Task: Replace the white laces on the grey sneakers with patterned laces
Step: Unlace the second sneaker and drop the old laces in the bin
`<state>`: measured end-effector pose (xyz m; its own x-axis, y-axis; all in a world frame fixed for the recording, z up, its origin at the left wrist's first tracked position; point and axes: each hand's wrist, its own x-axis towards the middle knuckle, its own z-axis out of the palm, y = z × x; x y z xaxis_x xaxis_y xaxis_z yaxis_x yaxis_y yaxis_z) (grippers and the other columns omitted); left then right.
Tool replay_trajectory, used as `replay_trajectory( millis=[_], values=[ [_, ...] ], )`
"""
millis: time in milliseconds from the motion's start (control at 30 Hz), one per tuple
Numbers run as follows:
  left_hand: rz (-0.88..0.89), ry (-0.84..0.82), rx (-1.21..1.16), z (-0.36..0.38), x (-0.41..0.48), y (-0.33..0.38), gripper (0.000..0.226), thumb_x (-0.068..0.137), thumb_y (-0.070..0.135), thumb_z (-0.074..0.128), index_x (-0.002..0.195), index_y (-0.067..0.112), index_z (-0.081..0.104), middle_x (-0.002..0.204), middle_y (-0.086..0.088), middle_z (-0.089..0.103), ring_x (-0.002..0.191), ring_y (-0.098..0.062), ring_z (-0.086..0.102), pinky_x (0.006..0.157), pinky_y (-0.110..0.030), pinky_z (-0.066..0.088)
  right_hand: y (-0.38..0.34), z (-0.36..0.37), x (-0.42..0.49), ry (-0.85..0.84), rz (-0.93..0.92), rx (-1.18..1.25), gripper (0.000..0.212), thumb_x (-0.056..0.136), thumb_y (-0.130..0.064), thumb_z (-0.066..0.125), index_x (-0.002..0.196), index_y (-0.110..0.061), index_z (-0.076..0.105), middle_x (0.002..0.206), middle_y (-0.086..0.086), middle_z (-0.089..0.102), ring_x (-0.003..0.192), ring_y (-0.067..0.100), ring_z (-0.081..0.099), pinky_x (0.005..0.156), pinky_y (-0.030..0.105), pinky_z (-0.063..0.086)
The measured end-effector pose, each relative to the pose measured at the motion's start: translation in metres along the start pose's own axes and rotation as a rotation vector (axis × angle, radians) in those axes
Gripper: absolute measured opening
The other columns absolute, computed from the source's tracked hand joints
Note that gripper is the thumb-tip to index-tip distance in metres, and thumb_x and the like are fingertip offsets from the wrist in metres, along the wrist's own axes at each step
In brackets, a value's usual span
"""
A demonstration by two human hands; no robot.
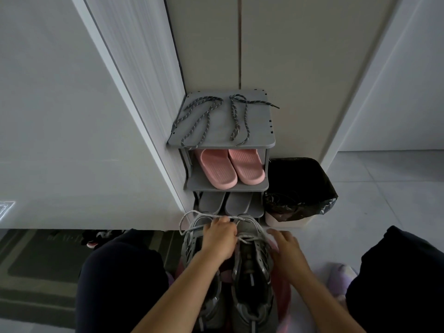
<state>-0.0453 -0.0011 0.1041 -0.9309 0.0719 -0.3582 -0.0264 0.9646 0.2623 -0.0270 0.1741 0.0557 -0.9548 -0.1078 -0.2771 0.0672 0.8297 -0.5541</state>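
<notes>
- Grey sneakers point(252, 272): the pair stands side by side between the person's knees, toes pointing away toward the shoe rack point(221, 133). Judged light and easy to shift. The uppers look soft and will likely flex if squeezed, so a steadying hold belongs on the firmer side wall or heel.
- White laces point(192, 229): thin, limp cord, partly loosened, with one slack loop trailing over the toe of the left shoe. Expect it to run freely through the eyelets when drawn in line with them. The best hold is a pinch close to the eyelet or at the stiff tip.
- Left hand point(219, 236): fingers curled down, pinching the white laces near the toe end of the lacing, between the two shoes.
- Right hand point(286, 246): fingers spread and nearly straight, holding nothing. It lies against the outer side of the right shoe, though firm contact cannot be confirmed because the hand is blurred.
- Patterned laces point(246, 116): two speckled dark cords lie loosely looped on the top shelf of the rack, well apart from the hands. Rope-like and probably stiffer than the white ones, they should be taken by the tips for threading.
</notes>
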Motion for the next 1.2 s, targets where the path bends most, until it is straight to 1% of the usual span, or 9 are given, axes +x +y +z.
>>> replay_trajectory(
  millis=[133, 233, 400, 500, 600, 700, 800, 1000, 1200],
  values=[
    [0.056, -0.074, 0.079, -0.01, -0.004, -0.005, 0.016, 0.093, 0.023, 0.048, 0.106, 0.017, 0.056, 0.111, -0.001, 0.062, 0.105, -0.02, 0.055, 0.103, -0.034, 0.026, -0.007, -0.004, 0.003, 0.014, -0.042, 0.006, 0.014, 0.088, -0.013, 0.054, 0.097, -0.017, 0.064, 0.105, 0.004, 0.058, 0.103, 0.024, 0.053, 0.084, 0.031, 0.041],
    [0.057, -0.073, -0.136, -0.015, -0.019, -0.006, 0.019, 0.092, 0.027, 0.053, 0.105, 0.015, 0.058, 0.105, -0.002, 0.066, 0.097, -0.021, 0.061, 0.09, -0.033, 0.044, -0.011, -0.017, 0.0, -0.003, -0.007, 0.17, 0.024, 0.087, -0.016, 0.057, 0.07, -0.03, 0.049, 0.078, -0.005, 0.058, 0.077, 0.016, 0.057, 0.072, 0.028, 0.044],
    [0.015, -0.048, -0.442, -0.007, -0.036, -0.005, 0.018, 0.095, 0.018, 0.048, 0.103, 0.013, 0.063, 0.101, -0.008, 0.067, 0.077, -0.016, 0.06, 0.068, -0.026, 0.048, -0.04, -0.032, -0.01, -0.146, -0.1, 0.339, 0.015, 0.092, -0.018, 0.053, 0.079, -0.015, 0.06, 0.064, -0.004, 0.06, 0.048, 0.0, 0.053, 0.051, 0.013, 0.04],
    [-0.083, 0.039, -0.422, 0.0, -0.022, -0.003, 0.016, 0.094, 0.015, 0.046, 0.106, 0.011, 0.055, 0.109, -0.009, 0.059, 0.09, -0.023, 0.061, 0.08, -0.035, 0.052, -0.043, -0.026, -0.01, -0.129, -0.013, 0.455, 0.012, 0.093, -0.008, 0.049, 0.084, -0.009, 0.056, 0.059, 0.002, 0.058, 0.035, 0.002, 0.05, 0.042, 0.017, 0.042],
    [-0.111, 0.036, -0.348, 0.008, -0.005, 0.004, 0.024, 0.094, 0.016, 0.048, 0.117, 0.009, 0.052, 0.123, -0.011, 0.05, 0.105, -0.027, 0.057, 0.089, -0.035, 0.046, -0.036, -0.02, 0.002, -0.028, 0.069, 0.374, 0.011, 0.089, -0.012, 0.056, 0.079, -0.017, 0.054, 0.062, 0.0, 0.058, 0.042, 0.004, 0.053, 0.05, 0.022, 0.047],
    [-0.126, 0.049, -0.34, 0.011, 0.005, 0.006, 0.017, 0.092, 0.017, 0.053, 0.107, 0.009, 0.058, 0.117, -0.01, 0.057, 0.103, -0.025, 0.058, 0.087, -0.034, 0.046, -0.035, -0.015, 0.01, -0.058, 0.086, 0.331, 0.011, 0.084, -0.016, 0.064, 0.077, -0.021, 0.057, 0.073, 0.003, 0.063, 0.065, 0.017, 0.061, 0.068, 0.032, 0.053],
    [-0.108, 0.057, -0.364, 0.012, 0.008, 0.005, 0.013, 0.089, 0.02, 0.058, 0.098, 0.01, 0.061, 0.11, -0.008, 0.058, 0.097, -0.024, 0.059, 0.085, -0.034, 0.049, -0.035, -0.013, 0.015, -0.04, 0.06, 0.315, 0.016, 0.083, -0.015, 0.064, 0.071, -0.023, 0.057, 0.075, 0.003, 0.062, 0.067, 0.016, 0.058, 0.065, 0.026, 0.047],
    [-0.01, 0.032, -0.175, 0.007, 0.011, 0.004, 0.018, 0.094, 0.02, 0.048, 0.108, 0.011, 0.056, 0.116, -0.007, 0.056, 0.103, -0.026, 0.056, 0.084, -0.033, 0.044, -0.033, -0.006, 0.019, 0.053, -0.116, 0.023, 0.011, 0.089, -0.018, 0.053, 0.086, -0.008, 0.057, 0.082, -0.002, 0.051, 0.078, 0.019, 0.056, 0.066, 0.026, 0.037],
    [-0.051, -0.05, -0.245, 0.01, 0.008, 0.005, 0.036, 0.091, 0.032, 0.054, 0.122, 0.014, 0.049, 0.123, -0.01, 0.051, 0.11, -0.027, 0.054, 0.09, -0.035, 0.044, -0.027, -0.01, 0.022, -0.038, -0.072, 0.175, 0.009, 0.087, -0.017, 0.058, 0.082, -0.014, 0.051, 0.082, 0.001, 0.055, 0.074, 0.014, 0.051, 0.06, 0.021, 0.036]
  ],
)
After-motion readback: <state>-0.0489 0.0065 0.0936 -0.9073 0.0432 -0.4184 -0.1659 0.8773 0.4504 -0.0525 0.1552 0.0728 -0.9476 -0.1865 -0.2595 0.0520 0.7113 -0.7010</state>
